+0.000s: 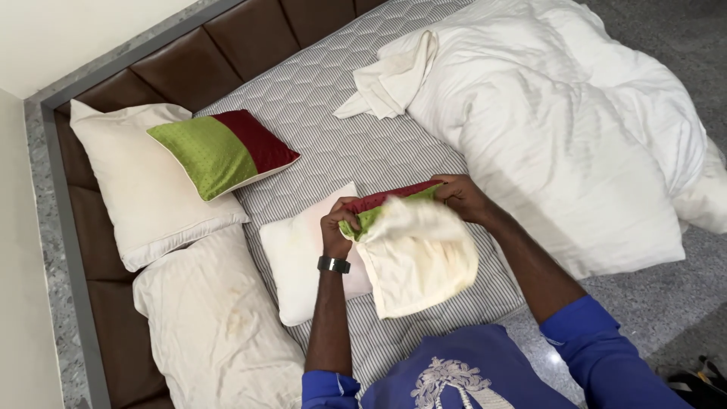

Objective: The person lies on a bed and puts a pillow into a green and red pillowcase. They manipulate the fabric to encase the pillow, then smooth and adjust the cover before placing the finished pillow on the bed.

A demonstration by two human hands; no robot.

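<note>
My left hand (335, 226) and my right hand (459, 197) both grip a green and dark red cushion cover (394, 201), held above the mattress (333, 106). The cover is turned partly inside out, and its cream lining (416, 261) hangs down between my hands. A watch sits on my left wrist. Just under my left hand lies a small white cushion insert (299, 261) on the striped mattress.
A finished green and red cushion (219, 151) rests on a large cream pillow (140, 182) by the brown headboard (189, 68). Another pillow (216, 326) lies at the lower left. A white duvet (560, 129) and a folded white cloth (394, 79) cover the right side.
</note>
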